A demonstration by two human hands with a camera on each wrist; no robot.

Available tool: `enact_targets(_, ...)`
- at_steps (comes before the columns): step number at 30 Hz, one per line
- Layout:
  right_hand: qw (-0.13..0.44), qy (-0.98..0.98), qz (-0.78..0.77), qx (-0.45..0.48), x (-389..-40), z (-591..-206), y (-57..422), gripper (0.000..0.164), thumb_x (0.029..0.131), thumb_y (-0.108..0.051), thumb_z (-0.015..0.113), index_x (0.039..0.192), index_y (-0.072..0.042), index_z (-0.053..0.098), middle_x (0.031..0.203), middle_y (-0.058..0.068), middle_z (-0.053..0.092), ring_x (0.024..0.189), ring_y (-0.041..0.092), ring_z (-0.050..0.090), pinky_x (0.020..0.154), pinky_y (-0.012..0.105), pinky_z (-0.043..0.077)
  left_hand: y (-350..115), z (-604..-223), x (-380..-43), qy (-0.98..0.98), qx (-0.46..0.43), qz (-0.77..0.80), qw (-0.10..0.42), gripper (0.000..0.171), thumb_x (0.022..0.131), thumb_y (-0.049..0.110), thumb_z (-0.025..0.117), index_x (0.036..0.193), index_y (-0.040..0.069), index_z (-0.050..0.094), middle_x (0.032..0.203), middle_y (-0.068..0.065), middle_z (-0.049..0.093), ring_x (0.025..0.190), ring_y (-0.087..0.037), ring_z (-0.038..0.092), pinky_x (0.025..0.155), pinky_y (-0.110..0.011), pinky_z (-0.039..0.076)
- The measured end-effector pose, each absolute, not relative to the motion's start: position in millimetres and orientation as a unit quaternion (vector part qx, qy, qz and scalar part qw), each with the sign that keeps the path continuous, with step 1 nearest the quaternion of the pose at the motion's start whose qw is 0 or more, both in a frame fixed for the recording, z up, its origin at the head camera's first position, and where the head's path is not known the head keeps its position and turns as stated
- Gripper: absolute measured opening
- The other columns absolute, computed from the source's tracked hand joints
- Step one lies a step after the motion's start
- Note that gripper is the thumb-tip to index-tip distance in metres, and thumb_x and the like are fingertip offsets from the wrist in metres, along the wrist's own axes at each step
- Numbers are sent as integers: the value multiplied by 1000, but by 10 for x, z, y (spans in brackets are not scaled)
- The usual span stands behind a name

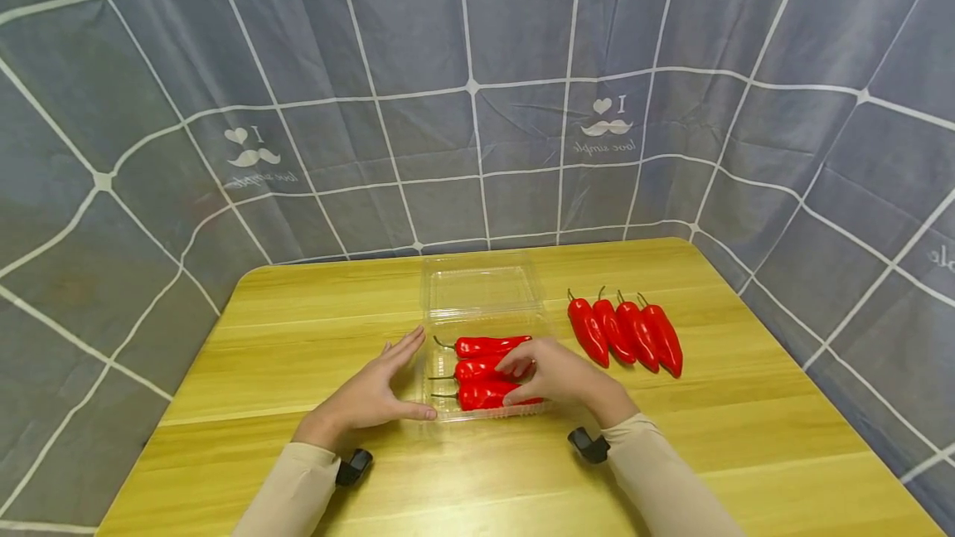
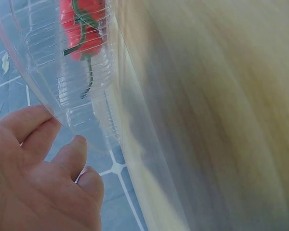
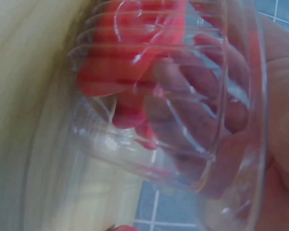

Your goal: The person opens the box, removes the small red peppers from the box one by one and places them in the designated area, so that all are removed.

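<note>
A clear plastic clamshell container (image 1: 488, 417) lies on the table with its lid (image 1: 477, 282) folded back. Inside are three red peppers (image 1: 492, 346), stems toward the left, one behind another. My left hand (image 1: 369, 392) is at the container's left side with fingers and thumb spread along the edge; the left wrist view shows its fingertips (image 2: 43, 113) by the clear rim. My right hand (image 1: 555, 371) reaches over the right side, its fingers and thumb spread and touching the front two peppers. Through the clear wall, the right wrist view shows those fingers (image 3: 171, 115) against the peppers' tips.
To the right of the container, several more red peppers (image 1: 627, 334) lie in a slanted row, stems away from me. A grey curtain (image 1: 522, 147) with white grid lines surrounds the back and sides of the wooden table (image 1: 321, 297).
</note>
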State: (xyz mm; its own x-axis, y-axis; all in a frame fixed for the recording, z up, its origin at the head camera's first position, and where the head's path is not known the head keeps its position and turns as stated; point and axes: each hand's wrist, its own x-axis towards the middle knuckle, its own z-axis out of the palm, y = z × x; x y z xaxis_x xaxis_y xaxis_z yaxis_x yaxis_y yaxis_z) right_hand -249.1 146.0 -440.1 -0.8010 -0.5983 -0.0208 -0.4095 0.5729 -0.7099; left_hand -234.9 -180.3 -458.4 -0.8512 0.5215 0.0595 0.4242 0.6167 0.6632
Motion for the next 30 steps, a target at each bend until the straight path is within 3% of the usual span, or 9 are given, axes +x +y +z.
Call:
enact_targets(7, 159, 893, -317, -277, -2496, -4392, 1369, 37, 80, -18, 87, 114, -8, 76, 101, -7, 71, 89, 12, 64, 84, 30, 55, -1808, -4585, -2354, 900, 257, 345, 71, 119, 72, 60, 84, 163, 20, 19, 169, 6, 9, 151, -38, 9, 118, -62, 9)
enact_targets(13, 187, 887, -320, -275, -2479, -4376, 1341, 33, 82, -14, 85, 114, -6, 76, 102, -6, 73, 93, 12, 66, 88, 33, 55, -1813, -4588, -2357, 897, 264, 346, 71, 119, 73, 61, 83, 163, 16, 19, 169, 3, 9, 151, -39, 9, 117, -62, 8)
enact_targets(20, 182, 884, -317, -290, -2484, -4386, 1342, 33, 82, -13, 85, 113, -6, 76, 96, -8, 73, 86, 8, 66, 82, 27, 56, -1811, -4590, -2362, 897, 267, 347, 65, 118, 73, 60, 83, 163, 15, 20, 169, 1, 10, 151, -39, 10, 117, -62, 8)
enact_targets(30, 173, 885, -317, -293, -2500, -4411, 1359, 34, 82, -16, 86, 113, -8, 76, 99, -7, 73, 89, 10, 66, 85, 30, 56, -1811, -4581, -2345, 896, 263, 351, 69, 118, 73, 60, 84, 163, 17, 20, 168, 3, 10, 150, -41, 9, 116, -66, 9)
